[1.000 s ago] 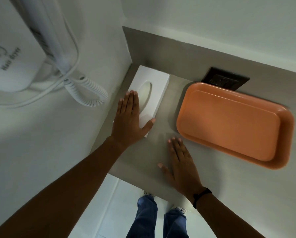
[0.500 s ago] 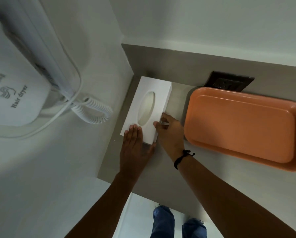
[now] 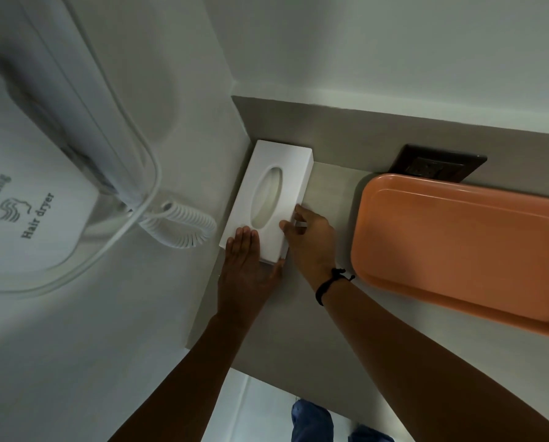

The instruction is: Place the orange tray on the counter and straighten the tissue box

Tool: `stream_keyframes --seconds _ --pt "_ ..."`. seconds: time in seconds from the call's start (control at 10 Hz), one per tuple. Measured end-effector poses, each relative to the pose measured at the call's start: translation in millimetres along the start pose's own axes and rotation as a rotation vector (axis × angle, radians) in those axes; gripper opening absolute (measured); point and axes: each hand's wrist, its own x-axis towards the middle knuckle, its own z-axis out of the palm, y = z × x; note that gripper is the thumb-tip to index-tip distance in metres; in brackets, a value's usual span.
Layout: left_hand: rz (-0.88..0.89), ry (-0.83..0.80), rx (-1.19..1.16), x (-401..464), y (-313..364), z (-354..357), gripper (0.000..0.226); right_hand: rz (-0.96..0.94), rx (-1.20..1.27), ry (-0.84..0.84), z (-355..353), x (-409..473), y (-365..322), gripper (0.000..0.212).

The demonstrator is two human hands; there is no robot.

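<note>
A white tissue box (image 3: 286,173) with an oval slot lies on the grey counter (image 3: 314,339), pushed into the corner along the left wall. My left hand (image 3: 247,269) rests flat on the box's near end, fingers over its top. My right hand (image 3: 311,240) grips the box's right near edge, thumb on top and fingers along the side. The orange tray (image 3: 458,247) lies flat on the counter to the right, apart from both hands, its right end cut off by the frame.
A wall-hung hair dryer (image 3: 43,173) with a coiled white cord (image 3: 180,228) is mounted on the left wall, close above the box. A dark socket plate (image 3: 439,167) sits on the back splash behind the tray. The counter's front edge runs below my forearms.
My right hand came off the counter and took the box's right edge; my left hand slid back to its near end. The box now lies closer along the wall.
</note>
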Motion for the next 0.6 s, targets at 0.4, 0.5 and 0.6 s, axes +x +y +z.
stream_keyframes --seconds 0.4,0.5,0.6 --pt "-0.026 -0.013 -0.062 3 -15 1 0.084 -0.020 -0.037 -0.012 12 6 -7 0.021" --pt "-0.006 -0.007 -0.076 2 -22 2 0.085 -0.003 -0.038 -0.019 14 9 -9 0.021" --pt "-0.029 -0.051 -0.083 4 -14 -4 0.087 0.019 -0.002 -0.054 9 2 -11 0.025"
